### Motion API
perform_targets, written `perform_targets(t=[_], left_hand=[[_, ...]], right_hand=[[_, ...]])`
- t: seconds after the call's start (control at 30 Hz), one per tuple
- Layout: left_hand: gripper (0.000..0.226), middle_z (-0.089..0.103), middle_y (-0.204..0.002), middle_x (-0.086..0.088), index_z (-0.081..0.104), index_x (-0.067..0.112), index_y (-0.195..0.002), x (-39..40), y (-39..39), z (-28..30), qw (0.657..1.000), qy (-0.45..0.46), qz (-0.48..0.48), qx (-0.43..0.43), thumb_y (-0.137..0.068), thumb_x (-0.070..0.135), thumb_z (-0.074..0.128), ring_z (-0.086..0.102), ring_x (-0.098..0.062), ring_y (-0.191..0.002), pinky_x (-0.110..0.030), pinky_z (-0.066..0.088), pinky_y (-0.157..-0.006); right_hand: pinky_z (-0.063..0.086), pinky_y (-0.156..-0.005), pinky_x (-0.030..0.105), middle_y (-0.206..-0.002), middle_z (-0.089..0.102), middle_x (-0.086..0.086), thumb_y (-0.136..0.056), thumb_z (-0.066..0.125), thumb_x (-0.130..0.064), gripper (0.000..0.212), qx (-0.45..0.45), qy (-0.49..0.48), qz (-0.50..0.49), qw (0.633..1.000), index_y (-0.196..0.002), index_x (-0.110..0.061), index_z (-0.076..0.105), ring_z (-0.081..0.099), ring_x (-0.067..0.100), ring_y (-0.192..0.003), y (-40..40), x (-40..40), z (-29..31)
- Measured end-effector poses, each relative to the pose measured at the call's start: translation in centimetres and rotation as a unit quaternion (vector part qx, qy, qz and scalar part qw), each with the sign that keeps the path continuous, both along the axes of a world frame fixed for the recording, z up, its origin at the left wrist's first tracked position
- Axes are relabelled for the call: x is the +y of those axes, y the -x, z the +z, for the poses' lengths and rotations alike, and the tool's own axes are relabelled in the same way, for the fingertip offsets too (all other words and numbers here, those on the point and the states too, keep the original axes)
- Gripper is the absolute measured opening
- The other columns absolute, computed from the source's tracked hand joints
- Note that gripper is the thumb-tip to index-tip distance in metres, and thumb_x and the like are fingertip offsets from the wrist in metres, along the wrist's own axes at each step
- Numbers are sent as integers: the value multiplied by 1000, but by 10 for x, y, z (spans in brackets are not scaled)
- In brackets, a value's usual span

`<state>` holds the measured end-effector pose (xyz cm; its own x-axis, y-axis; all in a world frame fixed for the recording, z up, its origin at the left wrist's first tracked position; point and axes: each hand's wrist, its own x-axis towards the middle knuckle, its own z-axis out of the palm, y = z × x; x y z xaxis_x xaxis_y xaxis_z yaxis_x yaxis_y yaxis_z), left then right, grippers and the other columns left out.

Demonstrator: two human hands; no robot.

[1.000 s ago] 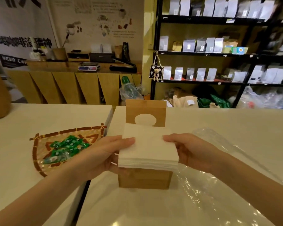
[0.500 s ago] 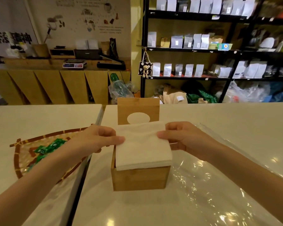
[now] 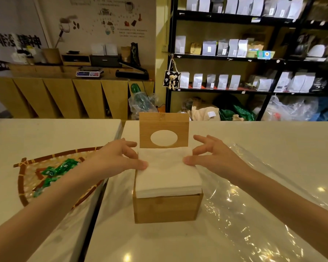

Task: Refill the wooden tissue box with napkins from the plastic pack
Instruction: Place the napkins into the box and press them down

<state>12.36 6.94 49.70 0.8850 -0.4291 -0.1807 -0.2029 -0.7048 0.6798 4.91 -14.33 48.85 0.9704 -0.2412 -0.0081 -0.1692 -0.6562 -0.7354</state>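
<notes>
The wooden tissue box point(image 3: 167, 208) stands on the pale worktop point(image 3: 254, 133), its lid point(image 3: 164, 129) hinged up at the back with the oval slot facing the person. A white stack of napkins point(image 3: 168, 172) sits in the box, filling it and rising above the rim. The left hand point(image 3: 117, 157) is at the stack's left edge, thumb pressed on the top sheet; the right hand point(image 3: 214, 157) mirrors it at the right edge. Neither grip is clenched: the fingers are spread and loose, only steadying or pressing, not grasping anything. The plastic pack point(image 3: 254, 205) lies flat and see-through on the worktop, to the right of the box and under the right forearm; it looks empty. A woven tray point(image 3: 25, 178) of green sweets sits off to the left.

By my reckoning the filling is mostly done. What seems left is to press the stack down level with the rim and shut the lid.
</notes>
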Motion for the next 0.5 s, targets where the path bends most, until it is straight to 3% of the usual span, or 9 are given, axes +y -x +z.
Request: perform_targets(t=[0.13, 0.23, 0.3, 0.43, 0.5], left_hand=[[17, 31, -151, 7, 65, 34, -56, -1, 0, 0, 998, -38, -20, -47, -72, 36, 72, 6, -16, -144, -49, 6, -115], [9, 25, -153, 4, 68, 31, -73, -8, 2, -1, 988, -118, -29, -99, -75, 40, 68, -2, -18, -144, -52, -5, -114], [17, 20, -155, 2, 70, 26, -82, -12, 5, -1, 977, -163, -36, -129, -77, 41, 65, -7, -19, -144, -51, -12, -112], [22, 14, -157, 0, 71, 23, -82, -16, 8, -1, 961, -203, -50, -183, -79, 43, 62, -13, -19, -143, -51, -19, -110], [22, 18, -156, -2, 70, 23, -73, -18, 10, -6, 952, -222, -63, -203, -79, 41, 61, -14, -21, -143, -52, -19, -109]], right_hand=[[3, -116, 53, -152, 31, -8, -73, 73, -34, 6, -17, 52, 11, 998, -70, -31, 69, 7, 15, -144, -3, 5, -1], [-2, -116, 51, -153, 29, -7, -74, 73, -33, 14, -21, 124, 23, 992, -81, -21, 75, 4, 16, -144, -4, 8, -7], [-5, -116, 49, -153, 27, -6, -74, 72, -32, 15, -15, 148, 29, 988, -81, -19, 76, 2, 16, -144, -4, 12, -9], [-11, -113, 46, -153, 27, -6, -77, 69, -30, 17, -17, 202, 27, 979, -77, -14, 75, -2, 17, -144, -6, 16, -9], [-12, -113, 45, -151, 30, -6, -78, 67, -28, 18, -15, 236, 27, 971, -75, -12, 75, -3, 17, -143, -8, 19, -11]])
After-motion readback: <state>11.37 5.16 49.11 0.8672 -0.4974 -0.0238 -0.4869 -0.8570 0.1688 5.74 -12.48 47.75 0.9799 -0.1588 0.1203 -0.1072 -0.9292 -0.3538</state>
